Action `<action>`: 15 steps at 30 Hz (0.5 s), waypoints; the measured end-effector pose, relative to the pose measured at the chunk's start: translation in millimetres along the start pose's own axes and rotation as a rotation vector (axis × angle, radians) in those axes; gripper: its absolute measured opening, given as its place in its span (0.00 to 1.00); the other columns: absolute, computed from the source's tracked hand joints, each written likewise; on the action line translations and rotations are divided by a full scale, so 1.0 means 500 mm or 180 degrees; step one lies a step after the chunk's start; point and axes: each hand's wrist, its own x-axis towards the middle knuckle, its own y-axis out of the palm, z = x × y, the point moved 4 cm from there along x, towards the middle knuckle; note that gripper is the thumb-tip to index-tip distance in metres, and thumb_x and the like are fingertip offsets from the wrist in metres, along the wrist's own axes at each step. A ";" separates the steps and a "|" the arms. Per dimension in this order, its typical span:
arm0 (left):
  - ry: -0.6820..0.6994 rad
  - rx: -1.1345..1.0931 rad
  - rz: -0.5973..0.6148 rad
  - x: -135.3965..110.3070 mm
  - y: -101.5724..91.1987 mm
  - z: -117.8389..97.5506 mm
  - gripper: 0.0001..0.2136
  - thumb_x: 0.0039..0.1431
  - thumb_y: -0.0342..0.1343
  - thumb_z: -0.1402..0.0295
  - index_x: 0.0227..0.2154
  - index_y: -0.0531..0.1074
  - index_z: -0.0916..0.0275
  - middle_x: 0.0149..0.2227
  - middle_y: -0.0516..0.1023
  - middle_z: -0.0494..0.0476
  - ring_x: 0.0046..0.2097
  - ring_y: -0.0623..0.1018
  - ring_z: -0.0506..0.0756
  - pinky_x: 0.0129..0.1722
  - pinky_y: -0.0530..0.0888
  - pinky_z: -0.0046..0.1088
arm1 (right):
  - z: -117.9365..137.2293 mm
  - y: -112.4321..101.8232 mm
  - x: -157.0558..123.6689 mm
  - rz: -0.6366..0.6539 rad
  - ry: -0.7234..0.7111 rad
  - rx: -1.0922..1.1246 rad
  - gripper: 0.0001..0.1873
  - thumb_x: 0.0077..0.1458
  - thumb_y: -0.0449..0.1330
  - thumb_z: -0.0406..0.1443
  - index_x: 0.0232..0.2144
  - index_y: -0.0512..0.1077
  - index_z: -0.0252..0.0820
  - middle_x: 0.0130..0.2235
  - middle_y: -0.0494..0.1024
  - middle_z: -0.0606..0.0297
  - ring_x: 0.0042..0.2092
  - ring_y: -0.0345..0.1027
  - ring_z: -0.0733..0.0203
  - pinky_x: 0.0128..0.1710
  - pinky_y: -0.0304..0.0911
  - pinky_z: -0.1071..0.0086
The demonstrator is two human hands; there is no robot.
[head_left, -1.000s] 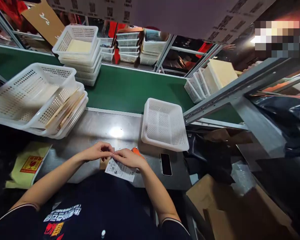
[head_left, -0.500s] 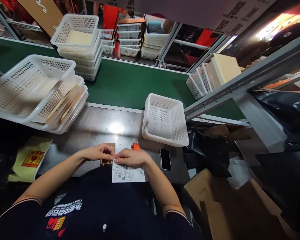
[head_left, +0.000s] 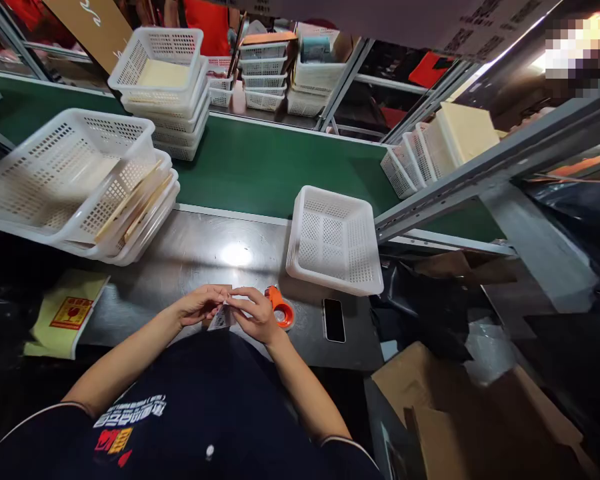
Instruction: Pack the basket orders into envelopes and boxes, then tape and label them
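Observation:
Close to my body, my left hand (head_left: 203, 305) and my right hand (head_left: 253, 313) meet with their fingertips together. Both pinch a printed white label (head_left: 222, 319), which is tilted and mostly covered by my fingers. Behind the hands a bit of brown cardboard (head_left: 224, 288) shows; the rest of it is hidden. An orange tape dispenser (head_left: 281, 309) lies on the metal table (head_left: 207, 243) just right of my right hand. A smartphone (head_left: 334, 321) rests farther right with its dark screen up.
Stacked white baskets (head_left: 336, 241) stand ahead on the right, and more baskets (head_left: 70, 180) with flat items are at the left. A green belt (head_left: 275, 163) runs behind. A yellow padded envelope (head_left: 65, 313) lies left. A metal post (head_left: 480, 193) and cardboard (head_left: 445, 400) flank the right.
The label, flat and readable before, is now turned up and bunched between my fingertips. My right hand has moved left and its fingers have risen, uncovering the orange tape dispenser.

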 end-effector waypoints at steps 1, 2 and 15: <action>-0.0021 -0.0020 -0.0076 0.003 -0.006 0.010 0.15 0.46 0.69 0.60 0.27 0.72 0.64 0.21 0.67 0.46 0.21 0.63 0.44 0.20 0.60 0.19 | -0.007 0.000 -0.007 -0.0048 0.0053 0.0017 0.10 0.64 0.62 0.36 0.45 0.82 0.50 0.49 0.82 0.56 0.50 0.78 0.53 0.51 0.74 0.56; -0.0039 -0.0021 -0.0149 0.007 -0.014 0.024 0.15 0.46 0.69 0.59 0.27 0.71 0.63 0.22 0.67 0.46 0.22 0.63 0.44 0.21 0.60 0.19 | -0.017 -0.001 -0.014 -0.0103 0.0144 0.0058 0.08 0.64 0.63 0.37 0.42 0.82 0.49 0.48 0.82 0.56 0.49 0.78 0.53 0.51 0.74 0.56; -0.0931 0.1334 -0.1116 -0.006 -0.171 0.318 0.22 0.42 0.71 0.59 0.14 0.60 0.58 0.11 0.53 0.43 0.15 0.50 0.45 0.17 0.47 0.23 | -0.262 0.143 -0.013 -0.0300 0.2426 -0.0463 0.06 0.55 0.63 0.32 0.26 0.72 0.42 0.45 0.78 0.57 0.51 0.71 0.52 0.57 0.63 0.58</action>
